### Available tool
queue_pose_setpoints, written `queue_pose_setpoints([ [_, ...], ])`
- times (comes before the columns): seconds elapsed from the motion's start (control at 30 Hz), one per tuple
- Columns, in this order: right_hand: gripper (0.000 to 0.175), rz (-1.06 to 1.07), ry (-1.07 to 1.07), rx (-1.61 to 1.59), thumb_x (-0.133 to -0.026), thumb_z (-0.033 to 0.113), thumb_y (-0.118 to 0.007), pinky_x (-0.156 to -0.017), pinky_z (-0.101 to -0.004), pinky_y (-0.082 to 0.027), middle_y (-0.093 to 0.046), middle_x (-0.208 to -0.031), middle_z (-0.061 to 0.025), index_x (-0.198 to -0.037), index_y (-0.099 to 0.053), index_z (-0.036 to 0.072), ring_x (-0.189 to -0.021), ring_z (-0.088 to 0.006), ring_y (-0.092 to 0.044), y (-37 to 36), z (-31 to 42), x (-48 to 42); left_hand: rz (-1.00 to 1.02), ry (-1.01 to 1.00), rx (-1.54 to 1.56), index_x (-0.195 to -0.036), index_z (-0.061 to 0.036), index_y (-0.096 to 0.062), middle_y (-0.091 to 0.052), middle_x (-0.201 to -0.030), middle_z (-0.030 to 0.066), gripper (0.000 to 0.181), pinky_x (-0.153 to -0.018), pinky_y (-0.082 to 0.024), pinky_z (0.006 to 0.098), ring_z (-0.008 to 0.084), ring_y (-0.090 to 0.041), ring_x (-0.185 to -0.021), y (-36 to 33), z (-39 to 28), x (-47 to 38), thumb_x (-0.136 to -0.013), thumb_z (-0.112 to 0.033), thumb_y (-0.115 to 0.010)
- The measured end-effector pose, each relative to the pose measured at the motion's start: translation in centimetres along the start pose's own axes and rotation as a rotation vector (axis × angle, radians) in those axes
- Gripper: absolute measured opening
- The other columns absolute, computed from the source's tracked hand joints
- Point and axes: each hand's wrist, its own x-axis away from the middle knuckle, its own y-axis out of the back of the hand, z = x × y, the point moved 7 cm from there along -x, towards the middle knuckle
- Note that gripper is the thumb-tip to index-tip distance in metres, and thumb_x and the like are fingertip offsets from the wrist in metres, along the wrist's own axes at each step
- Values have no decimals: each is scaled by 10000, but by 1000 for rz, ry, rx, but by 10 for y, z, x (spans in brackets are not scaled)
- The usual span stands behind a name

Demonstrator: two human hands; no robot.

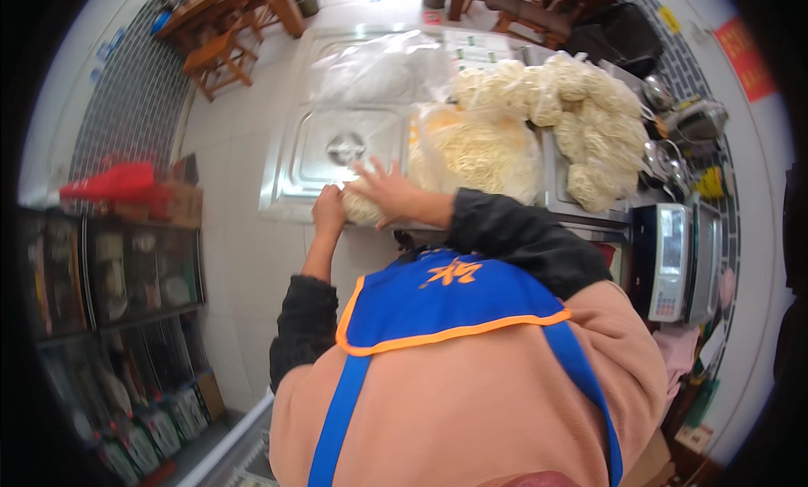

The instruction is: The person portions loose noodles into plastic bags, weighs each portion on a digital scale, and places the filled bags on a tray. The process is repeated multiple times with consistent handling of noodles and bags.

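Near the front edge of the steel counter [287, 171], a small clear plastic bag of pale noodles [360, 208] lies between my hands. My left hand [329, 208] is closed at the bag's left side, seemingly on its plastic. My right hand [390, 193] rests over the bag from the right, its fingers spread. Just right of it sits a large open plastic bag of loose noodles [483, 159]. Many filled bags of noodles [593, 130] are heaped at the back right. Thin clear plastic bags [379, 70] lie at the back of the counter.
A round recessed handle [346, 147] sits in a steel lid beyond my hands. To the right stands a digital scale [669, 263], with metal pots [659, 159] behind it. A glass-fronted cabinet [142, 266] is at the left. Wooden stools [221, 61] stand past the counter.
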Motion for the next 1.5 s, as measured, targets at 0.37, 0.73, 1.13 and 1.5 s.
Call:
queue_pose_setpoints([
  [0.37,653,-243,-238,-516,-715,244,-788,-778,-488,-534,-546,-1172,-166,-1298,-516,132,-1009,-369,-626,129,-33,39,-280,77,368,-1024,-2,-586,-535,-1087,156,189,-703,-522,376,306,-605,-913,49,20,48,-881,68,-486],
  [0.73,930,-250,-1145,282,-796,329,-736,-841,-579,-513,-352,-1463,-144,-1538,-180,395,-1171,-431,-527,178,-346,174,-168,74,288,-1069,-10,-595,-515,-1121,144,220,-707,-535,312,268,-612,-863,46,0,65,-875,73,-536],
  [1.13,628,-428,-847,150,-872,296,-694,-1079,-605,-321,-338,-1507,-230,-1408,-448,79,-1370,-450,-345,135,-299,168,-95,-189,301,-1129,-27,-570,-544,-1128,210,318,-791,-530,442,410,-603,-949,31,-82,6,-823,54,-544],
  [1.5,391,-631,-829,-252,-820,-49,-638,-814,-324,-551,-463,-1391,-222,-1205,-593,3,-1202,-324,-536,168,-142,209,-328,-300,-328,-1116,5,-620,-553,-1202,236,289,-966,-468,443,401,-517,-1187,-96,-127,-231,-839,-80,-619],
])
